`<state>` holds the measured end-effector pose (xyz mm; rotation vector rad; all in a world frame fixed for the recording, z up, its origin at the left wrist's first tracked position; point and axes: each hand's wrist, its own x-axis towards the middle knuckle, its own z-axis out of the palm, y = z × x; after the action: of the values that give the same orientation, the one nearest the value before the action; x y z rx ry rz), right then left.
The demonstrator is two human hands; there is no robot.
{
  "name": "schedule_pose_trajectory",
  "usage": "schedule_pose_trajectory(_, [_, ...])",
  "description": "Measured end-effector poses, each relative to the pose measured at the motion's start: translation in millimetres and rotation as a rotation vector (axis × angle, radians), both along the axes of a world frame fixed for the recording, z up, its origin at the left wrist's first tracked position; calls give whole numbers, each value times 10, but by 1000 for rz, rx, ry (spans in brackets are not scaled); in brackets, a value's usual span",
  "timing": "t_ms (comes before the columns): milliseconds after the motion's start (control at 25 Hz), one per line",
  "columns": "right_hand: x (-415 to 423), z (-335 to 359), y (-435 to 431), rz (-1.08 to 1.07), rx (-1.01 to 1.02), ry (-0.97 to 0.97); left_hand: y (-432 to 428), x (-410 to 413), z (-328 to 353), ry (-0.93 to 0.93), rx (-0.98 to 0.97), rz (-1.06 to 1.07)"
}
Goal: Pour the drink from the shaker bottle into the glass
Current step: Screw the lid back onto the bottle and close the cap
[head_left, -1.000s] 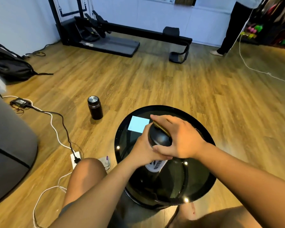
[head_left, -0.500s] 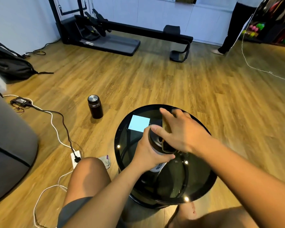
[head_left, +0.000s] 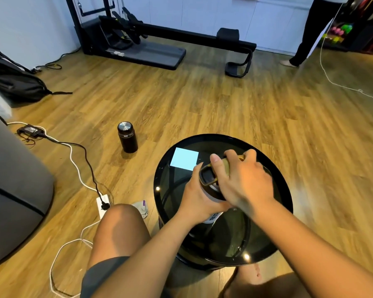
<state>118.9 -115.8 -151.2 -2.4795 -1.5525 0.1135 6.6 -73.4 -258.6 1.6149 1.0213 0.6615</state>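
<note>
1. Shaker bottle [head_left: 211,216] stands over the middle of the round black glass worktop [head_left: 284,190], between the two hands; only a strip of its white label with dark lettering and part of its neck show below the fingers.
2. Left hand [head_left: 197,201] is wrapped around the bottle's upper body from the left side, fingers curled shut on it.
3. Right hand [head_left: 243,186] comes in from the right and covers the bottle's top, with the thumb pressed on the olive-coloured lid [head_left: 211,175] and the fingers curled over its far side.
4. The lid sits tilted toward the left, and a dark recess framed by an olive loop faces the camera; whether it is fully free of the bottle's neck cannot be told.
5. A pale blue square card [head_left: 184,158] lies flat on the far left part of the worktop, just beyond the hands and apart from them.
6. The glass named in the task cannot be made out; if it is on the worktop it is hidden behind the right hand.
7. A dark flask [head_left: 127,137] with a shiny metal cap stands upright on the wooden floor [head_left: 224,104], left of the worktop and well apart from it.
8. A white power strip [head_left: 103,206] with black and white cables lies on the floor near the person's bare left knee [head_left: 119,224].
</note>
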Motion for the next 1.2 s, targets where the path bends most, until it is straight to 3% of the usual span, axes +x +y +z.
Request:
schedule_pose_trajectory(120, [295, 119, -84, 80, -80, -57, 6, 9, 7, -5, 26, 22])
schedule_pose_trajectory(240, [418, 299, -25, 380, -112, 95, -14, 31, 19, 6, 12, 25])
schedule_pose_trajectory(320, [337, 292, 51, 540, -124, 94, -29, 18, 26, 11, -9, 29])
schedule_pose_trajectory(560, [-141, -27, 74, 96, -93, -265, -17, 54, 85, 118, -20, 14])
schedule_pose_trajectory(640, [-126, 37, 150, 83, -176, -224, -26, 62, 86, 128, -26, 14])
schedule_pose_trajectory(720, [-28, 164, 206, 224, -274, -140, -31, 43, 64, 89, -44, 21])
schedule_pose_trajectory(800, [88, 307, 208, 467, -231, -89, -38, 21, 55, 87, -61, 6])
schedule_pose_trajectory(880, [162, 331, 153, 579, -135, 64, -40, 22, 50, 88, -58, -3])
schedule_pose_trajectory(1000, [110, 159, 124, 335, 22, 310, -27, 32, 5, 68, -49, 12])
schedule_pose_trajectory(1120, [-124, 7, 172, 66, 41, 166, -9, 39, -39, 68, -36, 26])
schedule_pose_trajectory(1200, [-129, 24, 173, 66, -22, 192, -11, 37, -33, 61, -30, 20])
